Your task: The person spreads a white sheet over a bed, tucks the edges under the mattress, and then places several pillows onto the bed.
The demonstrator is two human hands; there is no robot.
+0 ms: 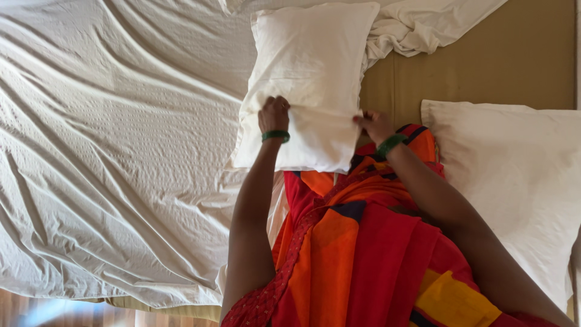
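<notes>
A white pillow in a white pillowcase point(311, 66) lies in front of me on the bed. My left hand point(273, 114) pinches a fold of the pillowcase on its left side. My right hand point(375, 125) grips the same fold at the pillowcase's right edge. The cloth is stretched taut between the two hands. Each wrist wears a green bangle. My red and orange garment point(357, 242) fills the lower middle of the view.
A crumpled white sheet point(109, 139) covers the left of the bed. Bare tan mattress point(514, 54) shows at the upper right, with bunched white cloth point(423, 24) above it. A second white pillow point(514, 175) lies at the right. Wooden floor point(48, 312) shows at the lower left.
</notes>
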